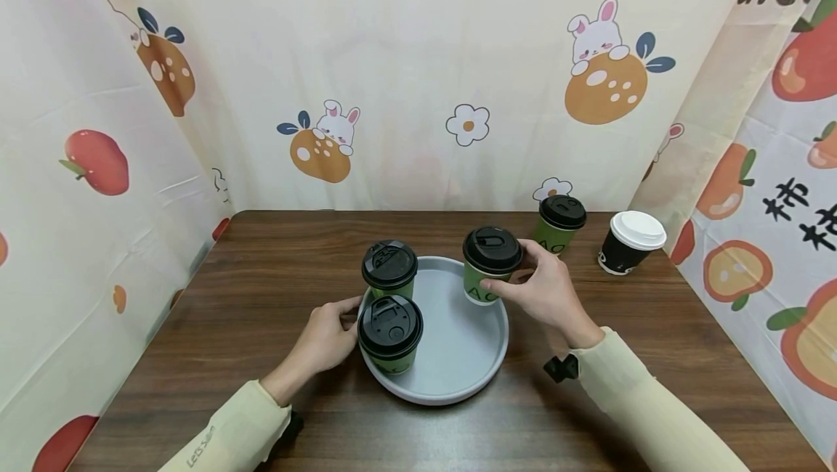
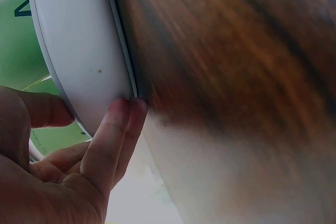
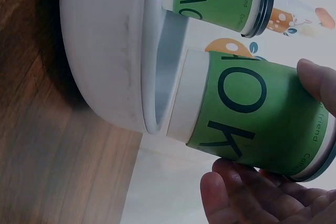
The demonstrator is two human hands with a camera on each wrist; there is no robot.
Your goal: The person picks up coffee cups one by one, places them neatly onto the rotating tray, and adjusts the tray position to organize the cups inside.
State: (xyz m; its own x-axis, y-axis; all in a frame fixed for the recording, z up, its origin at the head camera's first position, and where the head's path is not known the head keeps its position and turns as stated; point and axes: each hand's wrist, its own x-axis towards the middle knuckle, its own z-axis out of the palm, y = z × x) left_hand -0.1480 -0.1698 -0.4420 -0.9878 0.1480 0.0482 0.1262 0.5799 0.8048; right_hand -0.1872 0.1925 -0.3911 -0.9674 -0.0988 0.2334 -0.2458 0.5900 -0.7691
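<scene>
My right hand grips a green paper coffee cup with a black lid, thumb on one side and fingers on the other. This cup hangs upright over the right part of a round pale grey tray, its white base close to the rim. At the tray's left edge my left hand holds the rim, with the thumb on top and fingertips against the outer wall. Two more green cups with black lids, a rear one and a front one, stand on the tray's left side.
Behind my right hand stands another green cup with a black lid. To its right is a black cup with a white lid. A printed curtain surrounds the wooden table at the back and sides.
</scene>
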